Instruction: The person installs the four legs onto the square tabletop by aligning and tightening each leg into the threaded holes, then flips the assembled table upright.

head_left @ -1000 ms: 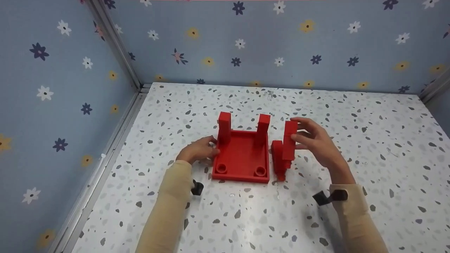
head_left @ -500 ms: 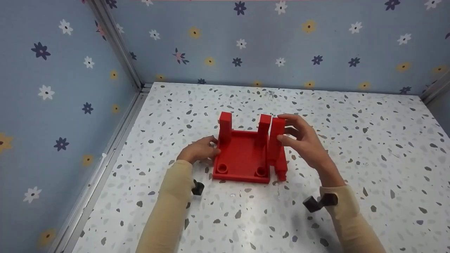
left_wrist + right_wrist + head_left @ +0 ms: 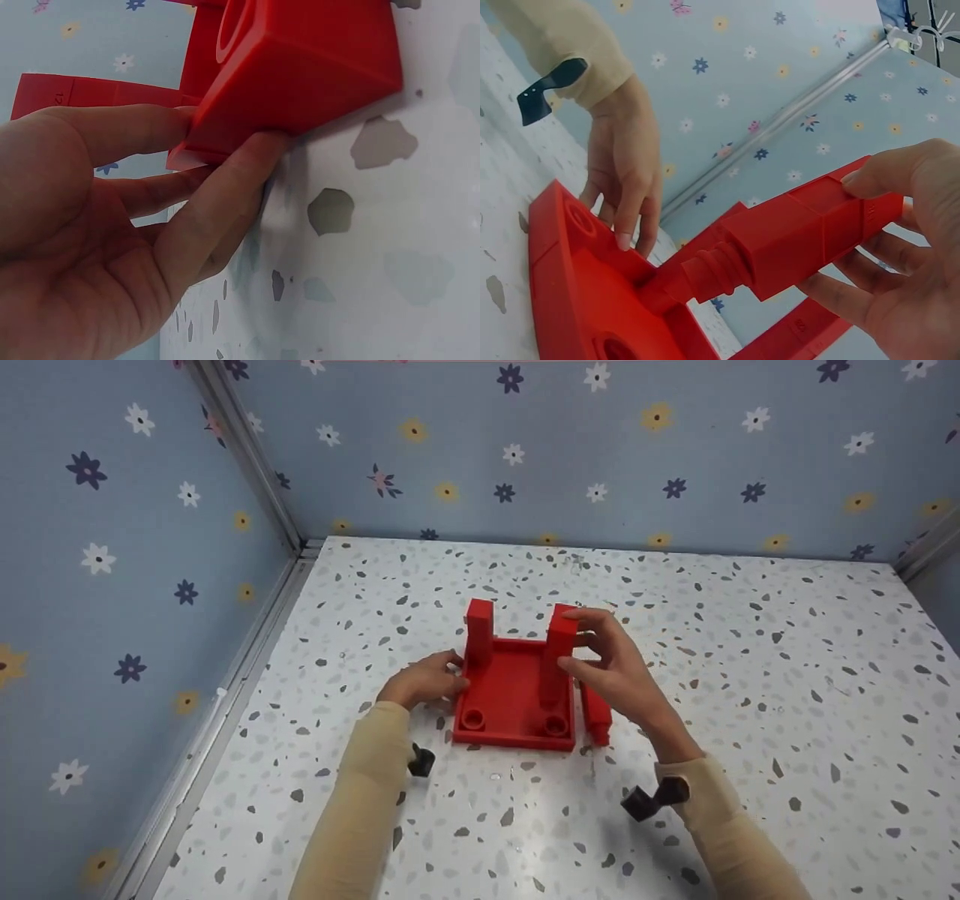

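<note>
A red square tabletop (image 3: pixel 517 697) lies upside down on the speckled table. One red leg (image 3: pixel 480 630) stands in its back left corner; the back right leg is mostly hidden in the head view. Round sockets show at the front left (image 3: pixel 472 720) and front right (image 3: pixel 556 725). My left hand (image 3: pixel 427 681) holds the tabletop's left side, thumb at the rim and fingers along the outside. My right hand (image 3: pixel 619 675) grips another red leg (image 3: pixel 802 232) above the tabletop's right side. This leg's threaded end (image 3: pixel 712 274) points down, apart from the sockets.
Another red leg (image 3: pixel 598 716) lies on the speckled table (image 3: pixel 750 697), just right of the tabletop and partly under my right hand. Flowered blue panels (image 3: pixel 525 450) rise at the back and left.
My right hand has carried the leg leftward, from beside the lying leg to over the tabletop, and straightened it. My left hand and the tabletop have stayed put.
</note>
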The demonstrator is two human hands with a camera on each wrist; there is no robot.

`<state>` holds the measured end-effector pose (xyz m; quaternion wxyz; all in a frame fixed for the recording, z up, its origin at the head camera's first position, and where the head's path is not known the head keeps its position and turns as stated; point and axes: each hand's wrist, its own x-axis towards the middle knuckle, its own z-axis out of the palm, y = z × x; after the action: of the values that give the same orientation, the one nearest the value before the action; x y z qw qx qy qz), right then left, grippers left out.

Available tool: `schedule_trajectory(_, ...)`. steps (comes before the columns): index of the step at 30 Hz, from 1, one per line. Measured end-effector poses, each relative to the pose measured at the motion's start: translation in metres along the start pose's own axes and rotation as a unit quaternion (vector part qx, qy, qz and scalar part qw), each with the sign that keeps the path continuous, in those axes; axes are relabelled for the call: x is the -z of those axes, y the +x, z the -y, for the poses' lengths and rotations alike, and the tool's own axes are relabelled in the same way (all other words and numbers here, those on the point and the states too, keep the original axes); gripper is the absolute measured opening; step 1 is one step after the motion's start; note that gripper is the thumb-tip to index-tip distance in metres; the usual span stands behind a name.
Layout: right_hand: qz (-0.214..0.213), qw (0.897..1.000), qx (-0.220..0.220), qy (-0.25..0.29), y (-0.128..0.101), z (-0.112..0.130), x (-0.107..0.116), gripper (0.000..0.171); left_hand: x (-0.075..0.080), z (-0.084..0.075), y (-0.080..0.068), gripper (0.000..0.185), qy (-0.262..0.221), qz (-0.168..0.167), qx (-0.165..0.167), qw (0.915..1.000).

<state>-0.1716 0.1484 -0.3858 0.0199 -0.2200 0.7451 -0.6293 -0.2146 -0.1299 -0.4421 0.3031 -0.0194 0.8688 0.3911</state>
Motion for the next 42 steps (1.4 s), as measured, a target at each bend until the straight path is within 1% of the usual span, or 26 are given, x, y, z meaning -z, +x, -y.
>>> schedule_trajectory(8, 0.006, 1.0, 0.015, 0.019, 0.003, -0.003, -0.018, 0.052, 0.0, 0.0, -0.001, 0.043, -0.02, 0.003, -0.001, 0.9998)
schedule_trajectory(12, 0.01, 1.0, 0.016, 0.02, 0.003, -0.004, -0.026, 0.051, -0.001, 0.0, -0.001, 0.043, -0.033, 0.011, 0.0, 0.9994)
schedule_trajectory(16, 0.019, 1.0, 0.009, 0.005, 0.002, 0.006, -0.036, 0.051, 0.0, 0.001, 0.0, 0.043, -0.038, 0.012, -0.001, 0.9992)
schedule_trajectory(20, 0.027, 1.0, 0.014, -0.005, 0.002, 0.0, -0.045, 0.051, 0.0, 0.001, 0.001, 0.042, -0.041, 0.01, -0.001, 0.9991)
schedule_trajectory(23, 0.033, 0.999, 0.016, -0.007, 0.003, -0.014, -0.05, 0.051, -0.001, 0.0, 0.001, 0.043, -0.041, 0.01, 0.008, 0.9991)
schedule_trajectory(27, 0.044, 0.999, 0.011, 0.003, 0.001, -0.013, -0.059, 0.051, 0.0, 0.0, 0.0, 0.044, -0.043, 0.012, 0.016, 0.9989)
schedule_trajectory(30, 0.05, 0.998, 0.032, 0.013, -0.002, -0.005, -0.066, 0.051, 0.0, 0.0, 0.001, 0.044, -0.049, 0.014, 0.014, 0.9986)
schedule_trajectory(34, 0.056, 0.996, 0.063, 0.007, -0.004, 0.001, -0.075, 0.05, 0.0, 0.0, 0.0, 0.045, -0.054, 0.017, 0.009, 0.9983)
schedule_trajectory(42, 0.074, 0.995, 0.064, 0.009, 0.001, -0.024, -0.085, 0.051, 0.0, 0.0, 0.0, 0.047, -0.051, 0.014, 0.014, 0.9985)
